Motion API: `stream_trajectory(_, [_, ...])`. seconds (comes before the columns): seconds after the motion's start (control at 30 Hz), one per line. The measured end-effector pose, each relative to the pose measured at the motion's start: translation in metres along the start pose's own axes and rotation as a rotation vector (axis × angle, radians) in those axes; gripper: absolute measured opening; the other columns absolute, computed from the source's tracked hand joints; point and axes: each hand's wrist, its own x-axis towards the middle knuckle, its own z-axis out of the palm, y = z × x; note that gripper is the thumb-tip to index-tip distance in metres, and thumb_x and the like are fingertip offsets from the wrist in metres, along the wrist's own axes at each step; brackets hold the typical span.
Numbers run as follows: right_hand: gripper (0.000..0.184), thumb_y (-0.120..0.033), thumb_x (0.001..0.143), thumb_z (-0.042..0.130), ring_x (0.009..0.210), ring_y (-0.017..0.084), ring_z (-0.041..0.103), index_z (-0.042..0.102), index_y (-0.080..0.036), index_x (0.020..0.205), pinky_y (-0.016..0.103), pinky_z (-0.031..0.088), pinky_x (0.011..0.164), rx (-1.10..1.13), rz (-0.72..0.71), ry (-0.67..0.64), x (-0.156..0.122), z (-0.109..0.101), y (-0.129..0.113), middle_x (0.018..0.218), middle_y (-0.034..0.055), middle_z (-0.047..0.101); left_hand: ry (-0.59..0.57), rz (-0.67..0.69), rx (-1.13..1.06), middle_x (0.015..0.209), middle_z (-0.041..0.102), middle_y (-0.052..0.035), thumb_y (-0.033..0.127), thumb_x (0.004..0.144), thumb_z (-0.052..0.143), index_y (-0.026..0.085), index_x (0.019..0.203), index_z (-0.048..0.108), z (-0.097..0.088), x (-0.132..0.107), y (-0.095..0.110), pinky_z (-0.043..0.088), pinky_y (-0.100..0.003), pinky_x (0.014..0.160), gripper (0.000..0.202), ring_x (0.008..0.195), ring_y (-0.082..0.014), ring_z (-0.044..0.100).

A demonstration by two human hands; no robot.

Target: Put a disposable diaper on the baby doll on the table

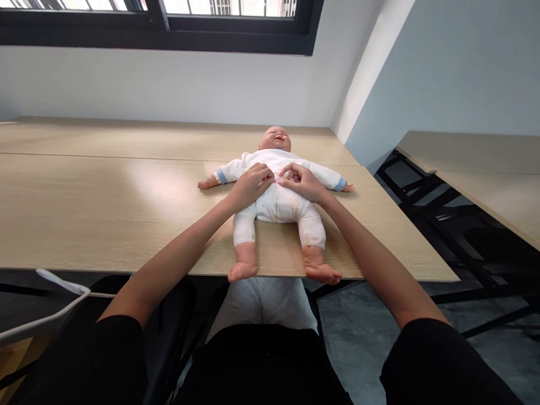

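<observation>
A smooth plastic baby doll [276, 198] in soft white, blue-cuffed clothes [278, 210] lies face-up on a pale wood-grain table [109, 214]. The left hand [254, 184] and right hand [304, 182] curl narrowly at its waist; whether their partly hidden fingertips pinch cloth, I cannot tell.

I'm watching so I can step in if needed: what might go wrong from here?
The baby doll's feet reach the near edge of the table, so a pull toward the person could slide the baby doll off.
The left hand and right hand work close together at the front of its white outfit, so they might bump or tug the cloth askew.
</observation>
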Motion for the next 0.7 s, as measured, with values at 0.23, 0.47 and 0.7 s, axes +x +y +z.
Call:
stream_trajectory(0.23, [0.022,-0.034,0.079,0.072,0.059,0.011,0.036,0.060,-0.019,0.088,0.025,0.028,0.056,-0.053,0.021,0.019,-0.002,0.001,-0.005,0.064,-0.0059,0.038,-0.042,-0.034,0.032,0.080,0.063,-0.0047,0.027,0.092,0.057,0.020,0.075,0.061,0.002,0.000,0.001,0.046,-0.036,0.077,0.019,0.084,-0.0225,0.057])
stream_trajectory(0.47, [0.035,-0.046,0.075,0.077,0.059,0.010,0.042,0.062,-0.019,0.092,0.022,0.033,0.054,0.127,0.078,0.110,-0.005,-0.007,-0.004,0.067,-0.0043,0.048,0.039,-0.079,-0.284,0.099,0.075,-0.0081,0.042,0.092,0.057,0.020,0.089,0.074,-0.002,-0.013,0.003,0.049,-0.038,0.094,0.027,0.102,-0.0245,0.065])
stream_trajectory(0.7, [0.054,-0.065,0.082,0.066,0.052,0.012,0.053,0.060,-0.016,0.059,0.024,0.041,0.049,-0.006,0.399,0.366,-0.017,-0.036,0.019,0.059,0.0054,0.061,0.516,-0.573,-0.572,0.074,0.068,-0.0026,0.040,0.090,0.058,0.019,0.067,0.066,-0.013,-0.014,-0.016,0.050,-0.025,0.064,0.031,0.072,-0.0147,0.063])
